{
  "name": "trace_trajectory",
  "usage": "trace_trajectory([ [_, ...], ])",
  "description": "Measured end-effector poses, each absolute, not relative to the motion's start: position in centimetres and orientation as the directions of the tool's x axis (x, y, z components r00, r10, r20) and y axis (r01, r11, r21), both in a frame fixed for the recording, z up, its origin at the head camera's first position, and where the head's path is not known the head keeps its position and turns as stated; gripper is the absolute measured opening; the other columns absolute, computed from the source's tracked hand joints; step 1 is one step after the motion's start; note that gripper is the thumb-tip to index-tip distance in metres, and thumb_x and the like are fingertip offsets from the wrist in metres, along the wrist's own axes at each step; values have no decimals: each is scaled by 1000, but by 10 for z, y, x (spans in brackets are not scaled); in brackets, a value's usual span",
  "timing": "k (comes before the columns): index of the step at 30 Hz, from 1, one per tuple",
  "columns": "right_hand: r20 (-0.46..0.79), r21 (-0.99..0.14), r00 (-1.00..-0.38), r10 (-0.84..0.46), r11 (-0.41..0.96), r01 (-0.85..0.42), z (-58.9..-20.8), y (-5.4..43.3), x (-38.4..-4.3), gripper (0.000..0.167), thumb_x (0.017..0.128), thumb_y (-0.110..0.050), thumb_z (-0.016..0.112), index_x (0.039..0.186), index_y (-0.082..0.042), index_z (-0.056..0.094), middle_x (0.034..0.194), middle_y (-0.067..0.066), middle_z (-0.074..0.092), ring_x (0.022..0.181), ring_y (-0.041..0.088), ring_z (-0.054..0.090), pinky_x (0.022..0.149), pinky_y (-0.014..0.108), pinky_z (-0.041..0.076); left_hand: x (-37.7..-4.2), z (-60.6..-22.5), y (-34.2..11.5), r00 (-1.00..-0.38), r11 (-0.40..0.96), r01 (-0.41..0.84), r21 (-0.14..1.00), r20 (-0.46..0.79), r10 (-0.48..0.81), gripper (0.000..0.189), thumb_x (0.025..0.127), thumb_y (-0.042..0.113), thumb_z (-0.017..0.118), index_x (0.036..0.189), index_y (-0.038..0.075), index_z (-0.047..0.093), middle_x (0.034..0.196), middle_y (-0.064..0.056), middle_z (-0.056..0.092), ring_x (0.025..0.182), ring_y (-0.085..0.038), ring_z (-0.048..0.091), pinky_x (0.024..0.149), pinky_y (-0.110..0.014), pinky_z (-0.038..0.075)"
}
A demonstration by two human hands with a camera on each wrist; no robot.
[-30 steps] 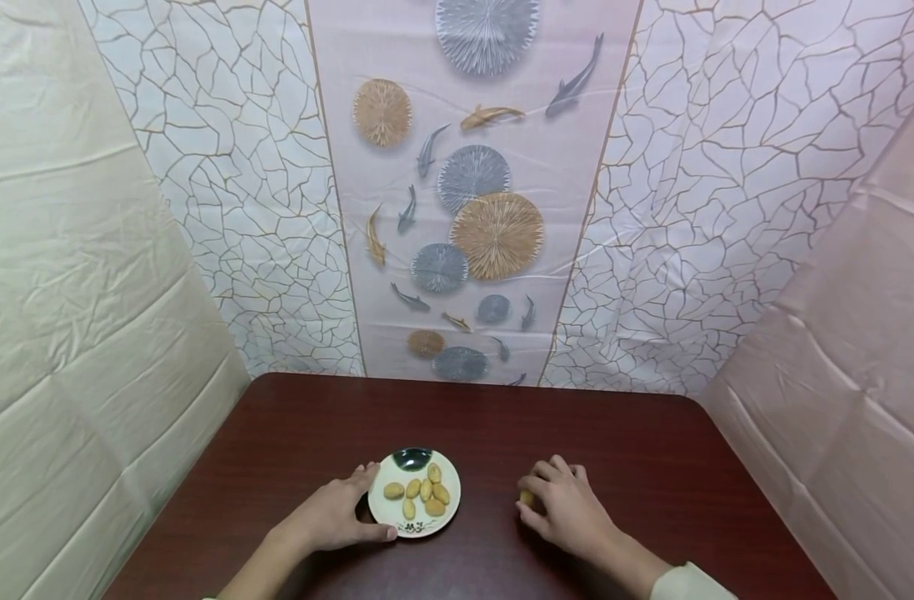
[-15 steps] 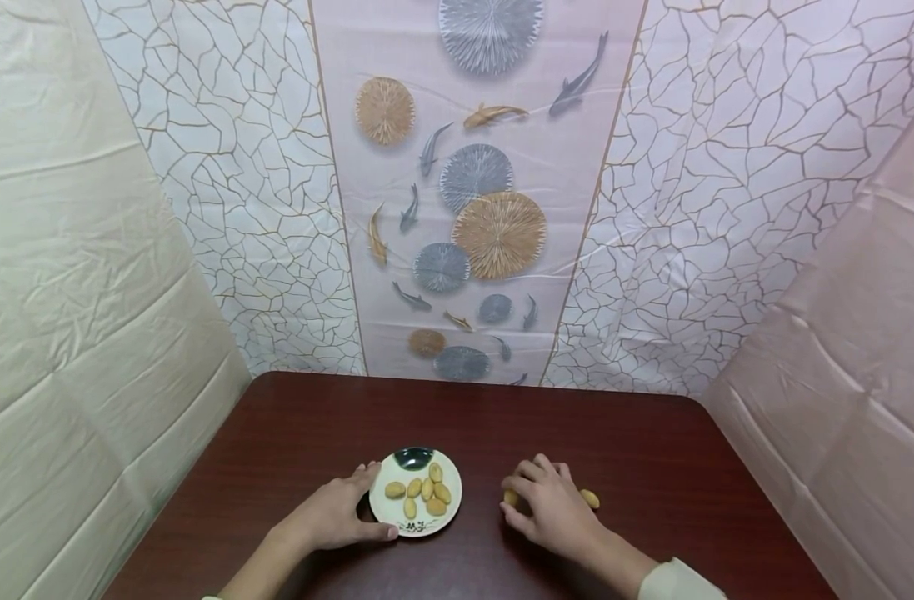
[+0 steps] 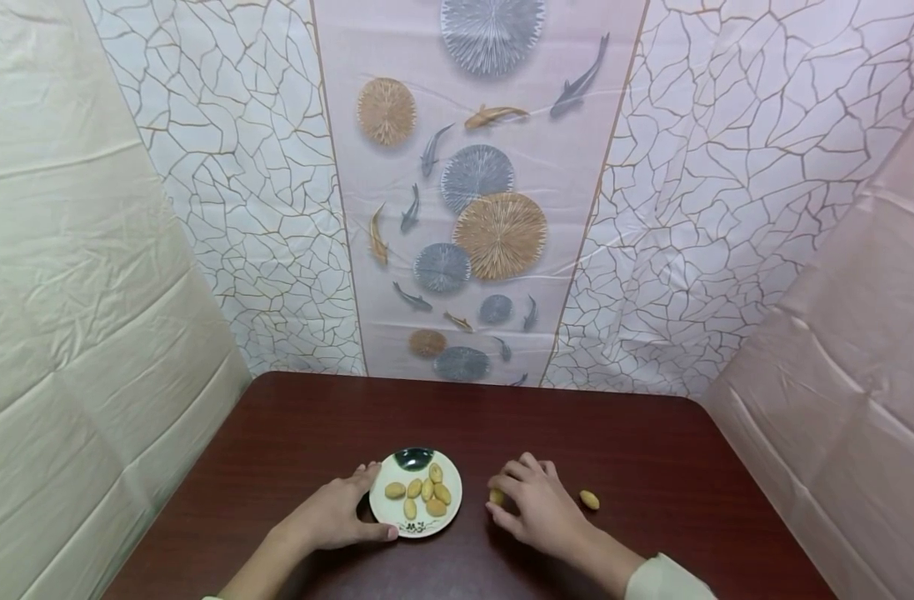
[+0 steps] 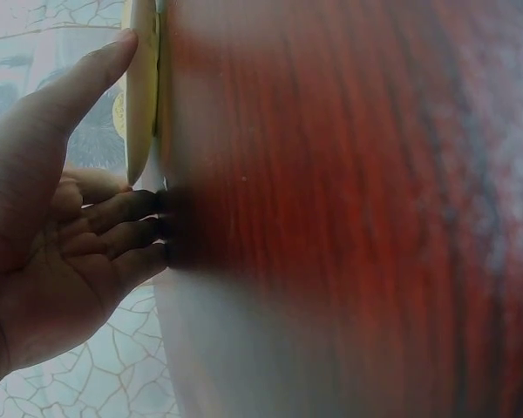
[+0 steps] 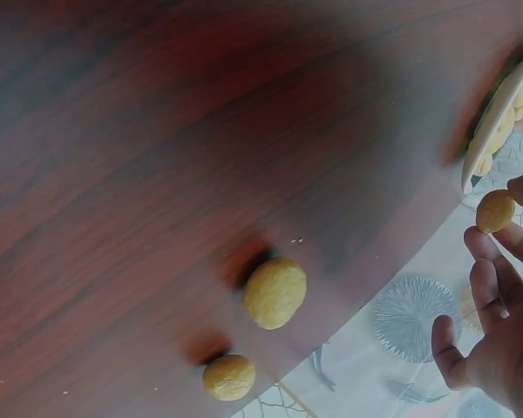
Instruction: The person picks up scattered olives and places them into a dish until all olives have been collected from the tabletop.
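On the table's left half sits a small round plate [image 3: 415, 527], white with a dark green patch, bearing several yellow-brown oval pieces [image 3: 394, 490] like nuts or small fruit. At the plate's left rim lies my left hand [image 3: 337, 511], thumb and fingers extended and spread along the edge; in the left wrist view the thumb touches the rim. Right of the plate, my right hand [image 3: 542, 508] pinches one yellow oval piece [image 5: 495, 211] between thumb and fingertips. Two more oval pieces [image 5: 275, 293] [image 5: 229, 377] lie on the table; the head view shows only one [image 3: 589, 500].
The dark red-brown table [image 3: 457, 417] has rounded far corners. Behind it hangs a patterned cloth [image 3: 479, 350], with plain pale cloth [image 3: 112, 333] on the left and more [image 3: 824, 358] on the right.
My right hand has moved left toward the plate with the pinched oval piece, uncovering another piece on the table to its right. My left hand and the plate stay almost still.
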State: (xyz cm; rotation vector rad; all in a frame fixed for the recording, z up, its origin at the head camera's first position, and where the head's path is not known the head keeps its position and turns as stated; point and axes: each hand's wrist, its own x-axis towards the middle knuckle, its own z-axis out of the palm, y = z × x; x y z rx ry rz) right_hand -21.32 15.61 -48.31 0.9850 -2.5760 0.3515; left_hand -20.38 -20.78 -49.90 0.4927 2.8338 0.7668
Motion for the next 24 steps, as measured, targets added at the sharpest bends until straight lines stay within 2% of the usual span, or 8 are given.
trace_trajectory([
  [17, 379, -143, -700, -605, 709, -691, -480, 138, -215, 17, 98, -32, 86, 111, -21, 82, 107, -10, 74, 96, 7, 50, 88, 44, 47, -202, -499, -208, -930, 812, 275, 515, -72, 360, 123, 83, 69, 88, 167, -6, 40, 169, -32, 46, 156, -53, 48, 122, -71, 43],
  [24, 400, -129, -679, -615, 696, -707, -479, 131, -215, 18, 97, -31, 87, 110, -20, 83, 108, -9, 75, 98, 8, 51, 88, 44, 48, -202, -498, -208, -933, 813, 269, 517, -71, 354, 123, 82, 68, 89, 167, -6, 40, 169, -33, 46, 154, -54, 49, 122, -71, 44],
])
